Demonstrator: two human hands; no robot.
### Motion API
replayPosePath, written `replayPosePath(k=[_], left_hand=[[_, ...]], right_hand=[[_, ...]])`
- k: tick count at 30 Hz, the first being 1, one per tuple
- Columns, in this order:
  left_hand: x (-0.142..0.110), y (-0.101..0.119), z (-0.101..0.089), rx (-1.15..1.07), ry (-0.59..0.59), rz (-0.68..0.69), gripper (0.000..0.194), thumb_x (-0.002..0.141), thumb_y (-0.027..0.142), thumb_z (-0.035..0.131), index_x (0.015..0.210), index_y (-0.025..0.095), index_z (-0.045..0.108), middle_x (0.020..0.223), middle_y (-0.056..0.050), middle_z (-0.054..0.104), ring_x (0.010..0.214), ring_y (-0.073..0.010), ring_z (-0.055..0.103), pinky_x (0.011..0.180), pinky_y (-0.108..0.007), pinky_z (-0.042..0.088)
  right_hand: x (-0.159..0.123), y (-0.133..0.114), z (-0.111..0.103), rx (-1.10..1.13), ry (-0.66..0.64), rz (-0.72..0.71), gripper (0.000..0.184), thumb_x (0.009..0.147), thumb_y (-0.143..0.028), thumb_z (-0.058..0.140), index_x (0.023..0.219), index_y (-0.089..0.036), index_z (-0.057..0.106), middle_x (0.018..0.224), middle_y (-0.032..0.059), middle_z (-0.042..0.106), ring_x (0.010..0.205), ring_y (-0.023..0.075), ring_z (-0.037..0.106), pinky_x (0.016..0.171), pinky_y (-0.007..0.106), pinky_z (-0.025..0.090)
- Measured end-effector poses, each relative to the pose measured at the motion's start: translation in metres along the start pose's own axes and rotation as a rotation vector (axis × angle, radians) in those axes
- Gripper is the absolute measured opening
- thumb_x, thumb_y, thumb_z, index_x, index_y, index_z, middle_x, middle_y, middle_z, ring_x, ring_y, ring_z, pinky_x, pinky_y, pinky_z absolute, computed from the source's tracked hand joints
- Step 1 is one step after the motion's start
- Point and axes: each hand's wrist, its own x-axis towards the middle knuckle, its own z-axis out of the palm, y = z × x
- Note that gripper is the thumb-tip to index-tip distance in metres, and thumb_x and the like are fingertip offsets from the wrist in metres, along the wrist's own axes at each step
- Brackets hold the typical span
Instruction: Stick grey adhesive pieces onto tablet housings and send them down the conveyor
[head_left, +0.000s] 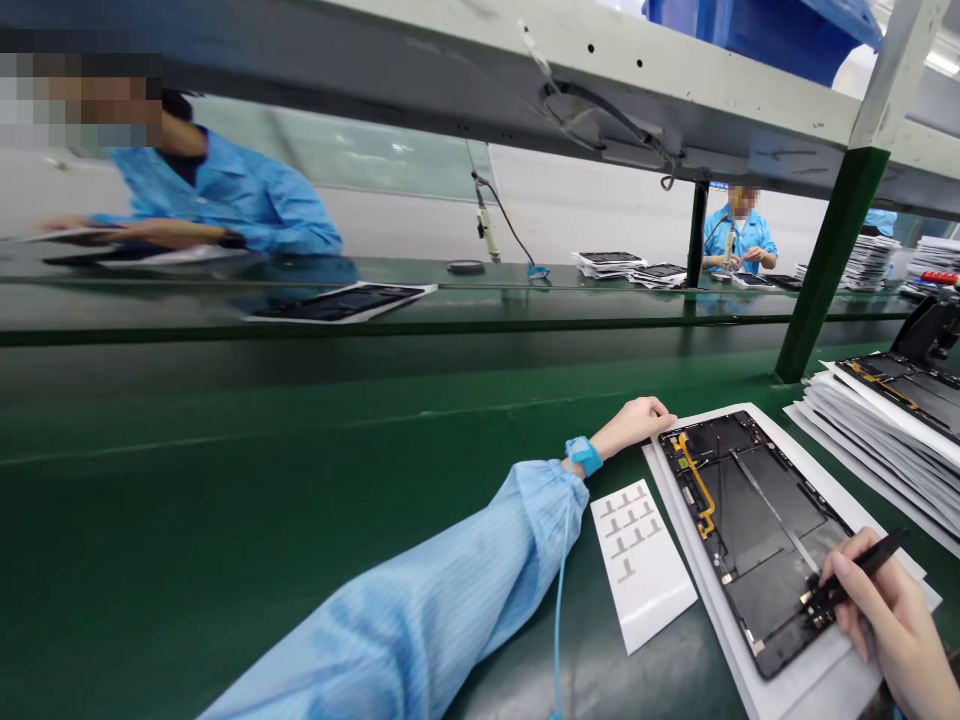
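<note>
A white wall (600, 215) stands behind a green workbench (225, 480) under a grey shelf (675, 110) on green posts (829, 260).

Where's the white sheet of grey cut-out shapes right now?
In the head view, the white sheet lies on the green bench mat, just below the left hand and left of the tablet housing.

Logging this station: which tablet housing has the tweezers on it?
The tablet housing on the white sheet, under the black tweezers in the right hand; the stacked housings at right lie untouched.

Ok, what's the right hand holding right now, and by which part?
The right hand holds black tweezers by the shaft, nearer the tips.
</note>
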Motion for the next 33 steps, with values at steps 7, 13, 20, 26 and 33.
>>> replayPosePath(k=[7, 13, 20, 26, 33], left_hand=[[0.011, 0.006, 0.001, -0.058, -0.074, 0.083, 0.021, 0.092, 0.031, 0.06, 0.097, 0.011, 0.061, 0.092, -0.003, 0.062, 0.078, -0.016, 0.062, 0.069, -0.031, 0.055], [0.004, 0.023, -0.002, -0.129, -0.026, 0.187, 0.019, 0.093, 0.03, 0.059, 0.095, 0.011, 0.061, 0.091, -0.003, 0.062, 0.079, -0.0158, 0.061, 0.071, -0.031, 0.054], [-0.003, 0.036, -0.003, -0.266, 0.029, 0.19, 0.023, 0.095, 0.034, 0.054, 0.097, 0.012, 0.059, 0.088, -0.003, 0.061, 0.075, -0.0146, 0.06, 0.068, -0.03, 0.053], [-0.008, 0.036, -0.002, -0.298, -0.078, 0.146, 0.029, 0.097, 0.039, 0.051, 0.095, 0.011, 0.06, 0.082, -0.002, 0.061, 0.066, -0.0124, 0.06, 0.061, -0.027, 0.052], [-0.012, 0.046, 0.0, -0.226, -0.006, 0.243, 0.023, 0.092, 0.033, 0.06, 0.086, 0.011, 0.062, 0.08, 0.0, 0.062, 0.074, -0.0161, 0.062, 0.072, -0.032, 0.053]], right_hand=[[0.001, -0.001, 0.0, 0.019, 0.017, -0.019, 0.039, 0.085, -0.053, 0.063, 0.075, -0.017, 0.052, 0.051, -0.0031, 0.05, 0.035, 0.005, 0.032, 0.036, 0.017, 0.022], [0.001, -0.001, -0.002, 0.047, 0.015, -0.016, 0.037, 0.085, -0.051, 0.065, 0.074, -0.016, 0.055, 0.053, -0.0021, 0.05, 0.036, 0.0058, 0.033, 0.037, 0.019, 0.024], [-0.001, -0.002, 0.0, 0.101, 0.033, 0.016, 0.035, 0.084, -0.048, 0.066, 0.077, -0.017, 0.052, 0.06, -0.0005, 0.054, 0.037, 0.0045, 0.034, 0.034, 0.015, 0.024], [-0.003, -0.009, 0.007, 0.15, 0.067, 0.009, 0.036, 0.082, -0.048, 0.069, 0.073, -0.017, 0.053, 0.067, -0.0003, 0.055, 0.038, 0.0036, 0.039, 0.032, 0.014, 0.023], [-0.003, -0.009, 0.0, 0.329, 0.153, -0.067, 0.03, 0.086, -0.041, 0.065, 0.074, -0.019, 0.05, 0.07, -0.0007, 0.053, 0.041, 0.005, 0.041, 0.035, 0.014, 0.033]])
